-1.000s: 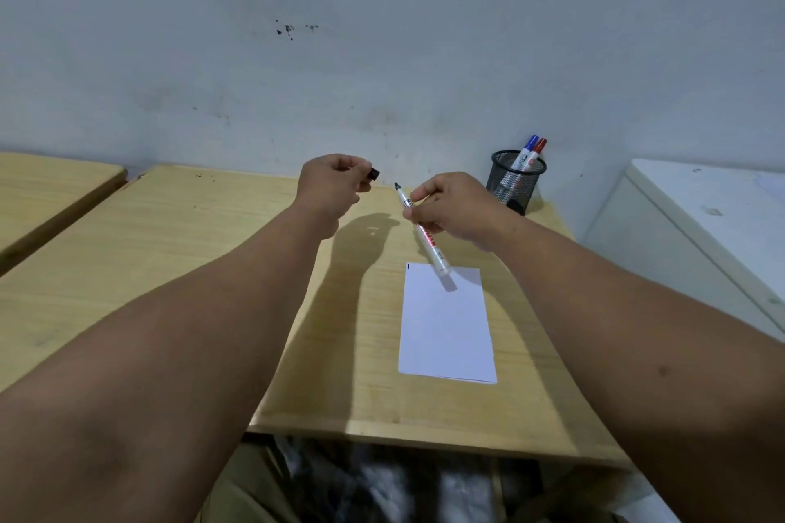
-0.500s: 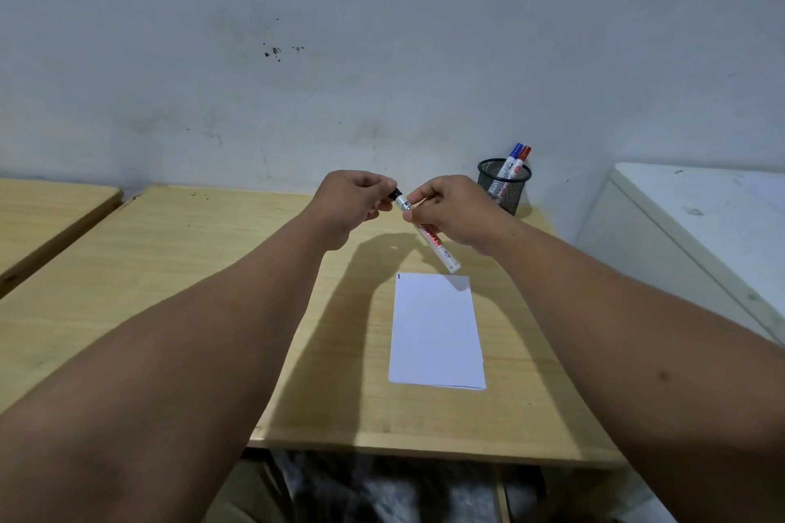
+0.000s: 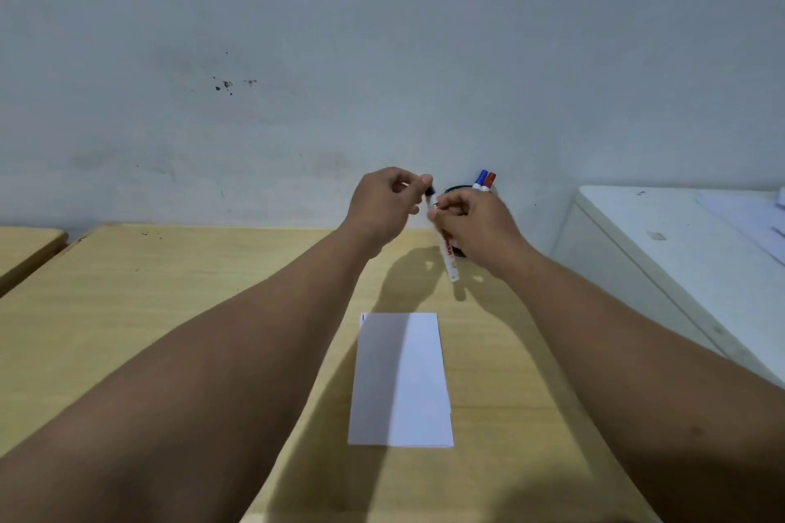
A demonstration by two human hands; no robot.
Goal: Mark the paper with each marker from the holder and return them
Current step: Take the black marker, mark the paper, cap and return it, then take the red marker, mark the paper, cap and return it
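Note:
A white sheet of paper [image 3: 401, 380] lies on the wooden desk [image 3: 170, 301], with a small dark mark at its far left corner. My right hand [image 3: 471, 225] grips a white marker [image 3: 448, 257], its back end pointing down at the desk. My left hand [image 3: 384, 206] pinches the black cap [image 3: 430, 192] at the marker's tip. Both hands hover above the desk beyond the paper. Behind my right hand stands the black mesh holder [image 3: 456, 188], mostly hidden, with a blue-capped marker [image 3: 481, 178] and a red-capped marker [image 3: 490, 179] sticking out.
A grey wall rises right behind the desk. A white cabinet [image 3: 679, 259] stands to the right of the desk. Another wooden desk [image 3: 25, 246] sits at the far left, with a narrow gap between.
My left hand brought the black cap across to the marker's tip. Both hands have risen and moved away towards the holder, and the marker now hangs more upright.

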